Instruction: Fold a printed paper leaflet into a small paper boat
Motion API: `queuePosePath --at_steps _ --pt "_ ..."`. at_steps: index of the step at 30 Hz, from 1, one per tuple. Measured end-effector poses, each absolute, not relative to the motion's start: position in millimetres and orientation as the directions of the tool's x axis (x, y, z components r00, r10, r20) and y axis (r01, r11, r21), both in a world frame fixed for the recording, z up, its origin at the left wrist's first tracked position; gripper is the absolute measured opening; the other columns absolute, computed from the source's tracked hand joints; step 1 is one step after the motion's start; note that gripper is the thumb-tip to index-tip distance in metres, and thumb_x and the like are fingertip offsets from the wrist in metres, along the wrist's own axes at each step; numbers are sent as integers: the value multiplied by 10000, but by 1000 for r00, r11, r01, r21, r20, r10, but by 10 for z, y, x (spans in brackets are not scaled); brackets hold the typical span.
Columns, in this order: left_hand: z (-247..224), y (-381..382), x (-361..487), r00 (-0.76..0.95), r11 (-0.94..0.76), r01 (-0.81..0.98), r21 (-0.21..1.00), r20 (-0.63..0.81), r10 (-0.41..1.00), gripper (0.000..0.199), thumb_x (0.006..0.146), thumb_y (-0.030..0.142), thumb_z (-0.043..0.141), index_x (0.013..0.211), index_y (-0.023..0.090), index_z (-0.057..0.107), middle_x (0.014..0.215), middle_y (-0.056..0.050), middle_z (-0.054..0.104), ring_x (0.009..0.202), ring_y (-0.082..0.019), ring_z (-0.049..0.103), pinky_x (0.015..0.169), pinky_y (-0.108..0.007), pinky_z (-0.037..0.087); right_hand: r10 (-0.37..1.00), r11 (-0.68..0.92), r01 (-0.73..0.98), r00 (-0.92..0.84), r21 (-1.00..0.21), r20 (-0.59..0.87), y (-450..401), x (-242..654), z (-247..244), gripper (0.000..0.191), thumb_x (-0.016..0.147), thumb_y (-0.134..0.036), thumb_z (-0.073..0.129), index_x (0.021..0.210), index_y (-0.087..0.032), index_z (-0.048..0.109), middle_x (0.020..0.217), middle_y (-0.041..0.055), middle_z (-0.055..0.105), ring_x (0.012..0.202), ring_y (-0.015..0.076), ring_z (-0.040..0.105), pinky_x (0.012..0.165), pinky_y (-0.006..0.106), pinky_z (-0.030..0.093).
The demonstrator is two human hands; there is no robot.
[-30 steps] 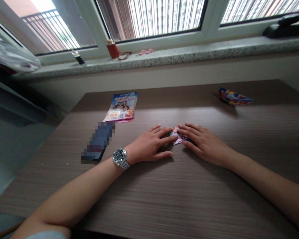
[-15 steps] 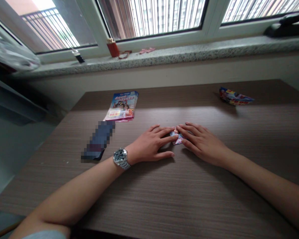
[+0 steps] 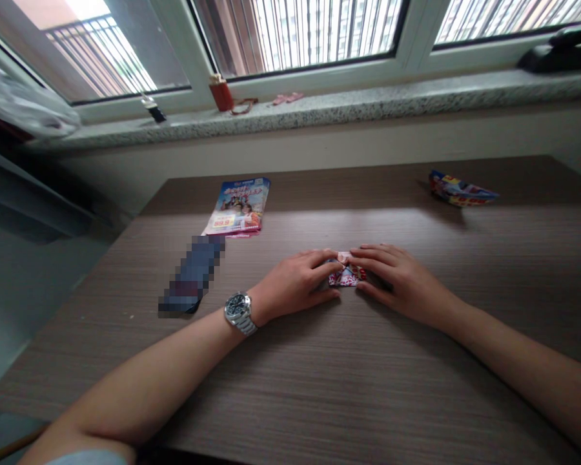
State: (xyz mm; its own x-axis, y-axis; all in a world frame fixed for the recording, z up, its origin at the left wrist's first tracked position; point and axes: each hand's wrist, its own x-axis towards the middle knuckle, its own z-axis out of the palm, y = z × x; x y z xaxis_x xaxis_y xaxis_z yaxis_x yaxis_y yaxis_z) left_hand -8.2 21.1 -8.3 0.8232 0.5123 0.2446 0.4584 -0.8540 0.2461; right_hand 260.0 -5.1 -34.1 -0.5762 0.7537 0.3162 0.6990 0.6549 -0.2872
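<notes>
"Where's the small folded paper [image 3: 347,278] from where you stand?"

"Flat on the wooden surface [image 3: 319,381], right between the two hands. The left hand [image 3: 297,281] comes in at its left side, the right hand [image 3: 407,281] at its right."

"Are the fingers clenched on it?"

"No, neither hand is clenched. The fingers are stretched out and a little bent, with some tips over the upper part of the paper. The middle and the near edge show in the gap. Both thumbs are down by the near corners; how hard anything presses, I can't tell."

"And round about?"

"There's a silver watch [image 3: 239,311] on the left wrist. Beyond it lies a dark, flat thing [image 3: 192,274], too blurred to make out, with a stack of leaflets [image 3: 241,205] by its far end. Over to the far right, well apart from the hands, sits a bigger folded paper shape [image 3: 461,190], blue, red and yellow."

"Anything on the windowsill [image 3: 368,108]?"

"A small red container [image 3: 221,95], with a loop of cord just beside it"
</notes>
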Motion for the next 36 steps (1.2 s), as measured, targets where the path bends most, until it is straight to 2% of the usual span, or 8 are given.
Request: queuePosePath --at_steps 7,12,17,20,23,26,32,36 --pt "-86 213 -73 820 -862 433 265 282 498 328 997 348 543 1284 198 587 1357 -115 614 1230 -240 617 1083 -411 487 721 689 671 -598 -275 349 -87 2597 -333 442 959 -387 589 1377 -248 564 1381 99 629 1296 285 550 1111 530 399" --pt "-61 207 -83 807 -852 404 332 310 503 294 1010 269 494 1276 174 574 1336 -114 635 1229 -234 624 1065 -378 505 711 701 648 -606 -297 356 -91 2603 -311 496 922 -377 649 1389 -242 549 1376 115 625 1295 304 546 1097 548 410" --pt "-25 198 -95 819 -843 362 399 296 492 264 1016 218 454 1248 177 574 1326 -111 639 1250 -226 608 1053 -364 505 704 710 599 -590 -370 396 -87 2598 -285 314 978 -238 563 1286 -221 624 1259 105 691 1177 251 627 998 450 509" --pt "-16 197 -93 826 -841 359 406 282 488 274 1017 245 469 1260 176 572 1328 -112 636 1222 -228 621 1035 -363 507 705 709 588 -575 -389 416 -93 2602 -274 248 996 -222 528 1200 -202 668 1193 107 719 1100 238 669 935 411 544" --pt "-34 205 -90 833 -849 350 397 282 476 322 984 355 564 1254 181 584 1327 -110 639 1188 -244 636 1002 -368 519 717 697 592 -560 -405 415 -99 2604 -261 248 1006 -213 502 1186 -204 673 1177 104 732 1070 233 688 910 392 554" --pt "-66 212 -87 813 -832 362 420 295 502 288 981 321 574 1234 184 598 1255 -99 676 1123 -221 662 967 -344 529 732 681 593 -545 -430 408 -107 2594 -243 234 1004 -215 501 1157 -210 678 1134 93 750 1024 232 708 884 378 559" --pt "-62 172 -47 663 -699 392 598 344 666 123 976 211 554 1027 155 651 965 -63 709 846 -136 674 792 -243 538 820 571 601 -441 -560 363 -151 2544 -217 160 973 -257 559 1051 -214 691 932 56 761 808 209 720 723 338 557" --pt "-49 143 -12 579 -504 312 805 259 773 118 953 226 591 1033 148 631 920 -44 702 805 -119 681 725 -198 547 859 507 564 -387 -652 334 -164 2528 -208 140 920 -301 634 1026 -229 691 896 32 763 733 191 709 668 308 544"
